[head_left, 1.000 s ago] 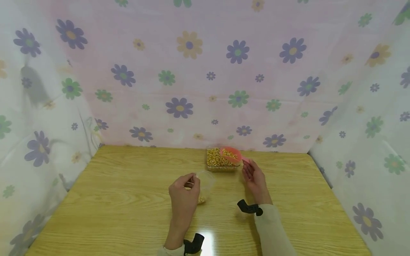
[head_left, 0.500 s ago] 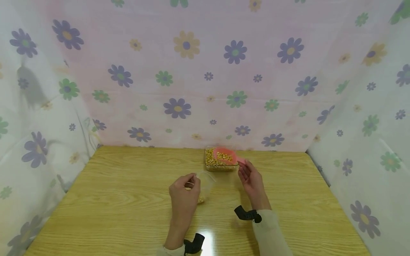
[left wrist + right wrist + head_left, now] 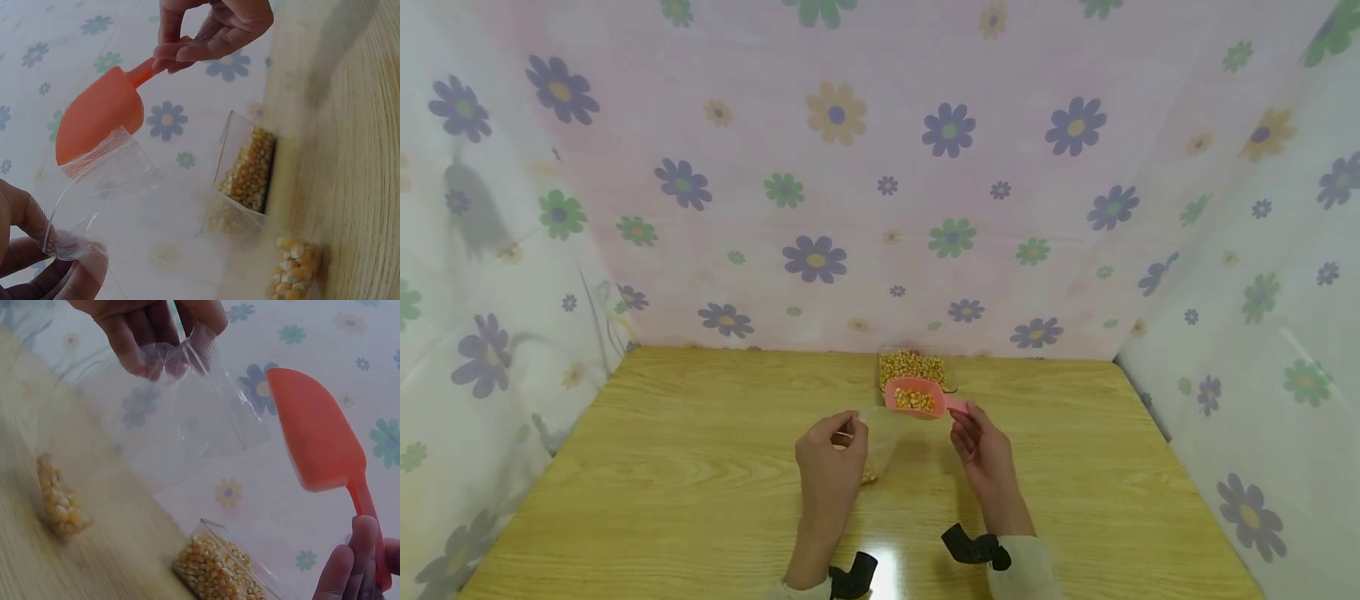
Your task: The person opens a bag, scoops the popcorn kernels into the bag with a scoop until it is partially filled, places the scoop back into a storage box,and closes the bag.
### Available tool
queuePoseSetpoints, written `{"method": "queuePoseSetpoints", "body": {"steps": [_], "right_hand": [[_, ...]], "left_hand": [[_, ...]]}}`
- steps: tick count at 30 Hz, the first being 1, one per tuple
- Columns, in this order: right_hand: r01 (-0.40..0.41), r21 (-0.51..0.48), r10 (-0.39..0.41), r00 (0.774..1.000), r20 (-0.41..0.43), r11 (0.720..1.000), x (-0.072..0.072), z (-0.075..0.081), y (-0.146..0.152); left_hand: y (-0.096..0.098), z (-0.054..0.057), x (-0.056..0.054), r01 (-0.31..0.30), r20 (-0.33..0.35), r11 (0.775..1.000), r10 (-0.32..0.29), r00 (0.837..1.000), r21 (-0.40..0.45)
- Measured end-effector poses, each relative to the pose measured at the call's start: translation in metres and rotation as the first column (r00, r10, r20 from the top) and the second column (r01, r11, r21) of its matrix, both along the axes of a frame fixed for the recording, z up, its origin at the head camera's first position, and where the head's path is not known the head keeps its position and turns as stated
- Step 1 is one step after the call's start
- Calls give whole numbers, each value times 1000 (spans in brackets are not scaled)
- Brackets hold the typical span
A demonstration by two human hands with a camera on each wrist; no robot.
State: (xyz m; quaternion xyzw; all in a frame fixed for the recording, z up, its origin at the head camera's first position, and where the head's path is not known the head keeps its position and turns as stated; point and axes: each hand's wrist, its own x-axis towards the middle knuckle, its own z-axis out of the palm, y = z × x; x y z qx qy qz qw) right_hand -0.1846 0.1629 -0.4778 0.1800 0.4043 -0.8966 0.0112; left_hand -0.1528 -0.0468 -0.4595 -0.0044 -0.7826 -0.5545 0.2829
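Head view: I have the right hand (image 3: 985,454) holding a loaded coral-pink scoop (image 3: 917,382), just right of centre in the lower half of the frame.
Its fingers (image 3: 337,572) are clamped on the scoop's handle (image 3: 957,405); corn kernels (image 3: 914,400) fill the bowl, which overlaps the near edge of a clear box (image 3: 231,147) of corn. At lower centre, the left hand (image 3: 831,454) pinches a clear bag (image 3: 200,419) near its mouth, more kernels (image 3: 294,269) gathered in its bottom, low over the counter (image 3: 700,467). From my feeds I can't tell whether scoop and bag touch.
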Motion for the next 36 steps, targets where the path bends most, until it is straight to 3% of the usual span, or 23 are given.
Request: {"method": "queuePoseSetpoints", "body": {"steps": [4, 10, 20, 36], "right_hand": [[7, 13, -7, 1000, -11, 1000, 12, 0, -4], [28, 116, -26, 1000, -15, 993, 24, -4, -9], [42, 216, -29, 998, -62, 976, 27, -1, -12], [124, 388, -93, 991, -98, 913, 33, 21, -13]], "left_hand": [[0, -2, 0, -8, -8, 1000, 7, 1000, -6], [0, -2, 0, -3, -14, 1000, 3, 1000, -3], [0, -3, -1, -18, -16, 1000, 18, 1000, -10], [6, -1, 4, 22, -54, 1000, -23, 998, -16]]}}
